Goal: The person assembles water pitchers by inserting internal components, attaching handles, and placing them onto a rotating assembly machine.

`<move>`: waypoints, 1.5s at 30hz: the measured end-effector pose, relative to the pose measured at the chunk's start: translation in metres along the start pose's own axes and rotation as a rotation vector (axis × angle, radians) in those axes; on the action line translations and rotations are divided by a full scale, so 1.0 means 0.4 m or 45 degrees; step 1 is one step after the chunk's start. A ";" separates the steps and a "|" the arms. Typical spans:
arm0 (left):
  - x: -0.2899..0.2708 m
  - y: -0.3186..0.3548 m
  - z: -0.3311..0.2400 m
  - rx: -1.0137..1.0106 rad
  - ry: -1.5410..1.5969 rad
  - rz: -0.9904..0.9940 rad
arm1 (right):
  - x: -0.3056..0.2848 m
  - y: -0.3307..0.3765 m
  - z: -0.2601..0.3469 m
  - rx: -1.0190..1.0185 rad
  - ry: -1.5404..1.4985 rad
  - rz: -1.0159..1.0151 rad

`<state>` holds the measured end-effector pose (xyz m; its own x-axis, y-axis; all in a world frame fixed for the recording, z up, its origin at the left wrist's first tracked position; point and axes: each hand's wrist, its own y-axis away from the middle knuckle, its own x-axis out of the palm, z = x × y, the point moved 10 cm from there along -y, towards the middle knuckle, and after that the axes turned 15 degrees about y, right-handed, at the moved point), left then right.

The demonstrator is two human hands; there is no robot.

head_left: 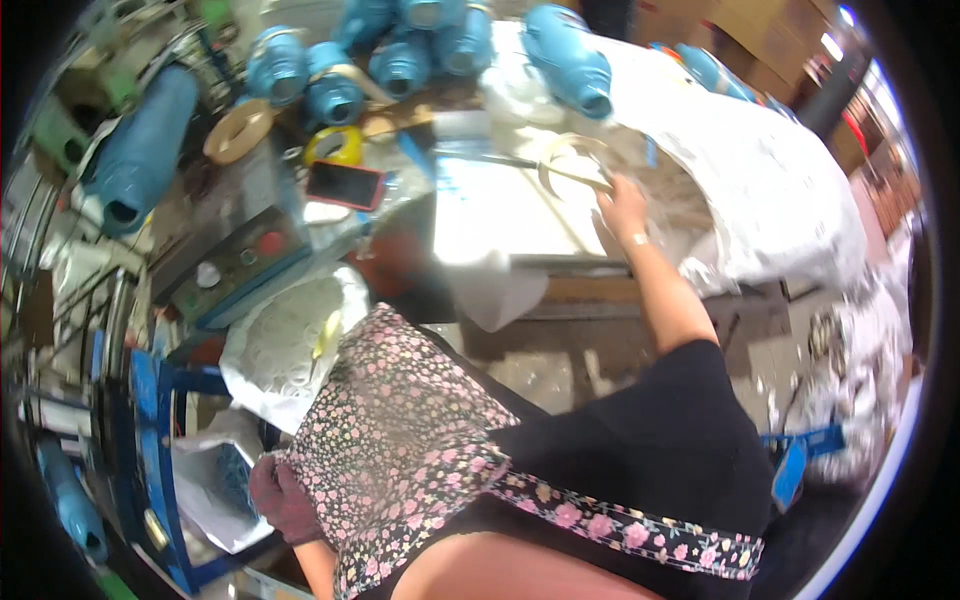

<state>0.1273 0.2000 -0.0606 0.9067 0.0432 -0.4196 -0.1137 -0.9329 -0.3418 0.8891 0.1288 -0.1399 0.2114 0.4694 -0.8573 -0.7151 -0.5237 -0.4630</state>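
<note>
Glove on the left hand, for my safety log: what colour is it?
The glove is dark maroon; it shows in the head view.

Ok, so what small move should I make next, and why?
Perhaps raise your gloved left hand toward the ring to steady it: your right hand appears to hold it alone, while the left is low beside your apron.

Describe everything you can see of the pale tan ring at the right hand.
The pale tan ring is a thin, roundish loop with an open centre; a straighter band crosses its lower part. It looks smooth, perhaps plastic or tape, but blur hides its exact material. It is at the far right part of the bright white surface; whether it rests there is unclear. The bare right hand appears to pinch its lower right edge.
</note>
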 end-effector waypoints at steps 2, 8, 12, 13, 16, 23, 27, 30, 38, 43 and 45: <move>0.070 0.009 -0.109 0.097 -0.091 0.009 | -0.035 -0.011 -0.029 0.102 -0.363 -0.135; 0.112 -0.186 -0.380 0.601 -0.513 0.146 | -0.009 0.062 0.109 0.935 -2.359 0.226; 0.096 -0.282 -0.433 0.744 -0.824 0.187 | -0.088 0.232 0.419 1.111 -2.303 0.838; 0.101 -0.319 -0.444 0.784 -0.890 0.199 | -0.079 0.281 0.486 0.777 -2.416 1.092; 0.103 -0.412 -0.482 0.868 -1.098 0.231 | -0.089 0.498 0.638 0.618 -2.250 1.692; 0.143 -0.618 -0.552 0.855 -1.367 0.369 | -0.096 0.689 0.749 0.597 -1.994 2.076; 0.135 -0.668 -0.576 0.852 -1.358 0.354 | -0.101 0.707 0.756 0.606 -1.942 2.078; 0.121 -0.704 -0.554 0.795 -1.427 0.313 | -0.107 0.722 0.761 0.607 -1.918 2.079; 0.113 -0.752 -0.514 0.682 -1.508 0.345 | -0.099 0.728 0.733 0.669 -1.873 2.025; 0.098 -0.751 -0.520 0.673 -1.611 0.311 | -0.100 0.722 0.737 0.682 -1.874 2.008; 0.103 -0.779 -0.502 0.774 -1.581 0.275 | -0.099 0.711 0.735 0.687 -1.881 1.980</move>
<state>0.2817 0.4207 0.1976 -0.0619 0.5034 -0.8618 -0.6493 -0.6762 -0.3483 0.4817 0.1702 -0.1715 -0.8627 0.1805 0.4724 0.1132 -0.8415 0.5283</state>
